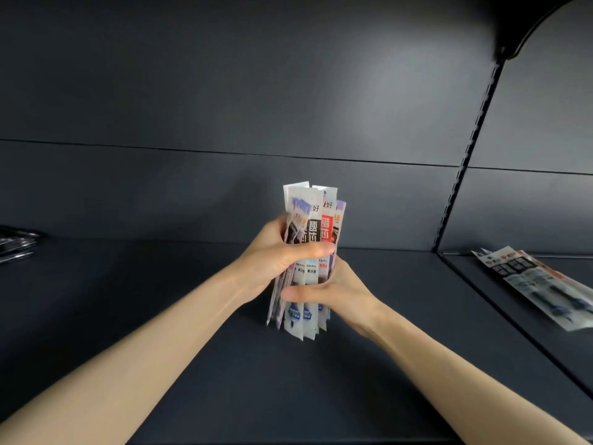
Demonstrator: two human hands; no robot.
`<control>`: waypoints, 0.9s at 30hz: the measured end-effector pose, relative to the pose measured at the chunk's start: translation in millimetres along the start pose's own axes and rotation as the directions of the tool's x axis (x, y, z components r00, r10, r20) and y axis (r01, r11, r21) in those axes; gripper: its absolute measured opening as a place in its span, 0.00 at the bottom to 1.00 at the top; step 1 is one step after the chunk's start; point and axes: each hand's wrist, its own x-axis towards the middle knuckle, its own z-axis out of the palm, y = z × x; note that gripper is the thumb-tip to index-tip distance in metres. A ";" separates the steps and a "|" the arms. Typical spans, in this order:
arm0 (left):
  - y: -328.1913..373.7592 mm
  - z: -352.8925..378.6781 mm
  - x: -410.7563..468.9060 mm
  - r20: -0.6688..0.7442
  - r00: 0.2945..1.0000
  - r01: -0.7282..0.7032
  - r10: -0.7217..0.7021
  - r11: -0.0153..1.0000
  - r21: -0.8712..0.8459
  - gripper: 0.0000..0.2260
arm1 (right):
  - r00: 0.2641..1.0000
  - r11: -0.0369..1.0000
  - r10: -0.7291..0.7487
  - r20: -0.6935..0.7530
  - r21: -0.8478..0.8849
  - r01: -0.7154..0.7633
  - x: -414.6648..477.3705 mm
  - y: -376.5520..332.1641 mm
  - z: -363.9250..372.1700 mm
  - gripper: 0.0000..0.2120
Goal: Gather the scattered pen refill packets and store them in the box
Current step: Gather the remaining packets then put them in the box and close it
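Two hands grip one bundle of pen refill packets [313, 226], which stands upright in the middle of the view. The left hand [272, 255] takes the bundle at its middle part, with the thumb laid straight across the front and the fingers curled behind, out of sight. The right hand [340, 293] is just below it, at about 5 o'clock from the left hand. Its thumb also crosses the front of the packets and its fingers wrap the back side. The two hands are very near to each other, almost touching.

The packets are white with black, red and purple print, and their top ends fan out a little above the left hand. The lower ends point down to the dark shelf [224, 364]; I cannot tell if they touch it.

At 3 o'clock from the hands, well apart, a few more refill packets [539, 284] lie flat on the neighbouring shelf section, behind a slotted upright [465, 162]. At 9 o'clock, at the frame edge, some dark shiny items [16, 245] lie on the shelf, too blurred to name.
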 end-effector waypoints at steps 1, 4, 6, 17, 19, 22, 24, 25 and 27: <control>-0.2 0.5 0.1 0.013 1.000 0.003 -0.003 1.000 0.007 0.15 | 1.000 1.000 0.011 0.003 -0.028 -0.011 -0.1 -0.1 2.5 0.26; 3.4 1.8 2.7 0.026 1.000 0.001 -0.001 1.000 -0.026 0.14 | 1.000 0.997 0.014 -0.022 -0.077 -0.016 2.1 -4.9 4.0 0.18; 4.6 2.2 4.6 0.039 0.999 -0.012 0.014 0.999 -0.046 0.13 | 0.999 0.996 0.003 -0.032 -0.091 -0.006 2.8 -8.6 -0.3 0.16; 18.9 55.0 10.8 0.077 0.997 0.009 -0.003 0.998 -0.069 0.10 | 0.998 1.000 0.002 -0.066 -0.001 -0.002 -28.9 -13.7 -39.3 0.15; 26.7 77.4 12.4 0.102 0.995 -0.004 0.006 1.000 -0.024 0.11 | 0.996 0.999 -0.008 -0.086 0.032 0.011 -44.9 -17.2 -57.0 0.14; 39.2 117.5 13.0 0.191 0.982 -0.021 0.014 0.999 0.034 0.12 | 0.994 1.000 0.000 -0.105 0.028 0.003 -77.8 -23.2 -92.0 0.12; 42.3 150.4 10.9 0.241 0.970 -0.030 0.020 0.999 0.038 0.10 | 0.992 1.000 0.010 -0.122 0.017 -0.008 -104.9 -25.2 -119.8 0.11; 41.7 169.1 9.5 0.244 0.970 -0.032 0.024 0.999 0.028 0.10 | 0.992 1.000 0.019 -0.125 0.008 -0.018 -119.1 -25.3 -134.4 0.11; 37.4 209.6 9.2 0.205 0.978 -0.026 0.027 1.000 -0.006 0.11 | 0.990 0.999 0.045 -0.131 -0.016 -0.047 -147.3 -25.1 -166.2 0.10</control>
